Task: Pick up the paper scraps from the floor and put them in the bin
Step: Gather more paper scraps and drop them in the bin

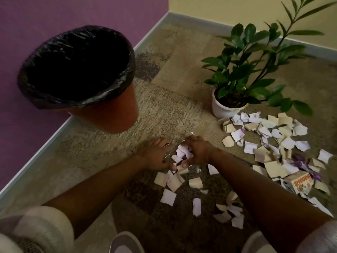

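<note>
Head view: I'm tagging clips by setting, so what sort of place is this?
Probably a carpeted room corner in a home or office: patterned carpet meets purple and yellow walls at a baseboard, with a lined bin and a potted plant on the floor.

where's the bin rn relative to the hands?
In the head view the bin, orange with a black liner, stands upper left against the purple wall, beyond the left hand and across the carpet from the potted plant.
</note>
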